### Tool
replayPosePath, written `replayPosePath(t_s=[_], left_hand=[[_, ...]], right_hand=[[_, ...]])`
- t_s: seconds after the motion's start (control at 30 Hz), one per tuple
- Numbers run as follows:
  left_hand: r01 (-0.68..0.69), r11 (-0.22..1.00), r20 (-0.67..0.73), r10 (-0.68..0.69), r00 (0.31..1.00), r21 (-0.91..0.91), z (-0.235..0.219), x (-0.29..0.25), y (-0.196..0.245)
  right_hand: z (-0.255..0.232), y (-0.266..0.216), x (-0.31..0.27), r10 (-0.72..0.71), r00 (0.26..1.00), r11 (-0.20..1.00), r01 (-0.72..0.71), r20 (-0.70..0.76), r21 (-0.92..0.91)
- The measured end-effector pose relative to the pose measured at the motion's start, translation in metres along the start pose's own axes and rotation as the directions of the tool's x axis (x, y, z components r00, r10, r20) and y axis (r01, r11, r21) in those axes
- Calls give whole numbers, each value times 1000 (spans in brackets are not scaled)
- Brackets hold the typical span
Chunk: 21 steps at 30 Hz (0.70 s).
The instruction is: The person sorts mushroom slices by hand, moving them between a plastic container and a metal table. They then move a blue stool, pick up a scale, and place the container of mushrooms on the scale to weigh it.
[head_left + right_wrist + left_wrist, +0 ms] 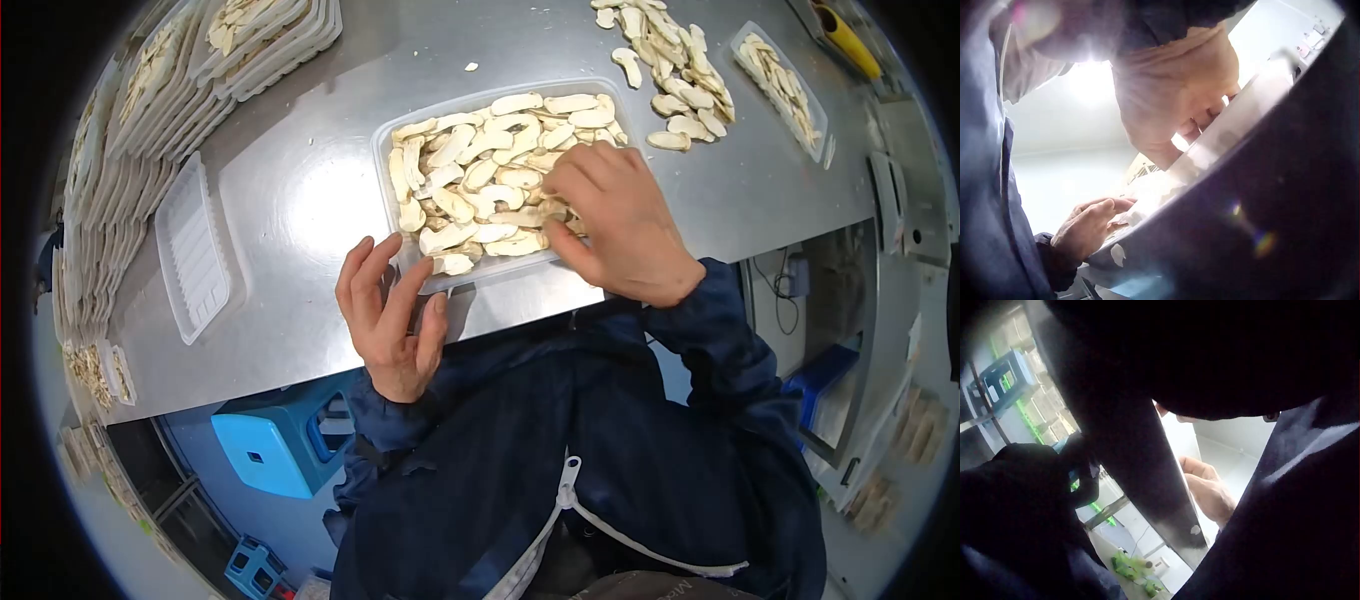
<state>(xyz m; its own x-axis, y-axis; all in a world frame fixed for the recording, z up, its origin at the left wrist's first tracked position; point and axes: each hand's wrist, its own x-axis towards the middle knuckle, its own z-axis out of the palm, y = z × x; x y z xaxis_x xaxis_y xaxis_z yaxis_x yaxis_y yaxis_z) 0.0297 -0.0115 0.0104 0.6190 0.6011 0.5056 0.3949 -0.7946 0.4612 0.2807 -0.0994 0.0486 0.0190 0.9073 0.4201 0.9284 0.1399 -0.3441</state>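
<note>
Our tray (385, 150) is almost full of slices (470, 175). Our right hand (615, 225) curls its fingers onto slices under its fingertips. Our left hand (390, 305), fingers straight, touches the tray's near corner. More slices wait beyond.

We see a person in a dark blue jacket (600, 450) with long sleeves (715, 320) that reach the wrists. A thin white cord (570, 495) hangs down the front and splits in two. Both hands (625, 225) are bare.
</note>
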Motion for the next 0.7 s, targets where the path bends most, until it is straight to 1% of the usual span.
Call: replayPosePath(t_s=[0.13, 0.23, 0.33, 0.43, 0.53, 0.7], left_hand=[[0, 1000, 20, 0, 1000, -2, -1, 1, 1], [-13, 1000, 22, 13, 1000, 4, -1, 3, 2], [0, 1000, 20, 0, 1000, 8, -2, 0, 1], [-7, 1000, 16, 7, 1000, 11, -1, 1, 0], [-4, 1000, 12, 4, 1000, 8, 0, 1, 0], [0, 1000, 11, 0, 1000, 4, 0, 0, -1]], right_hand=[[-12, -3, -3, 28, 999, 999, -27, -38, 33], [-4, -2, -6, 9, 1000, 999, -10, 14, 44], [2, 1, -5, 24, 999, 998, -23, -23, 57], [0, 2, -4, 29, 999, 999, -30, 31, 43], [2, 5, -3, 35, 998, 999, -36, 45, 27], [3, 3, -1, 62, 996, 996, -66, 68, 62]])
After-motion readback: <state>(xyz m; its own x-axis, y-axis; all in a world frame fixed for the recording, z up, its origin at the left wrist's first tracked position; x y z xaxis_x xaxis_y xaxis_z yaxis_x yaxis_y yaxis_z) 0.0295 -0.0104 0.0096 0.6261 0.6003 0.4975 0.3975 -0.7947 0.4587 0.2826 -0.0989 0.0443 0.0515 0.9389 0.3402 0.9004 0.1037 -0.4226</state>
